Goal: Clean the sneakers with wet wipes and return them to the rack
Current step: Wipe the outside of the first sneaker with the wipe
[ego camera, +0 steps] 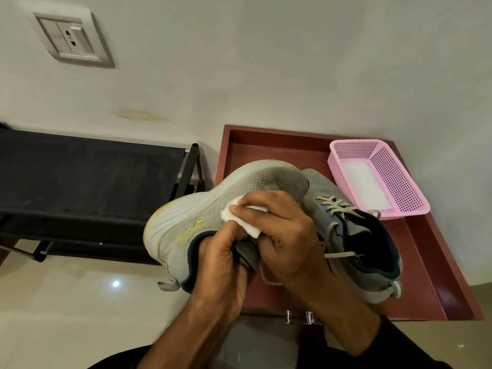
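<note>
A grey mesh sneaker [191, 222] with a pale sole and a yellow logo is tipped on its side in the air, sole to the left. My left hand [221, 262] grips it by the collar and tongue. My right hand [282, 235] presses a folded white wet wipe [239, 217] against the sneaker's side. The second grey sneaker [354, 235], with dark lining and pale laces, lies on the dark red tray [426, 275] behind my right hand. The black shoe rack [87, 177] stands to the left against the wall.
A pink perforated basket [399, 187] with white wipes inside sits at the tray's far right corner. A wall socket [73, 39] is high on the left. Glossy beige floor tiles [80, 302] lie below the rack. Two metal knobs [300, 316] show under the tray's front edge.
</note>
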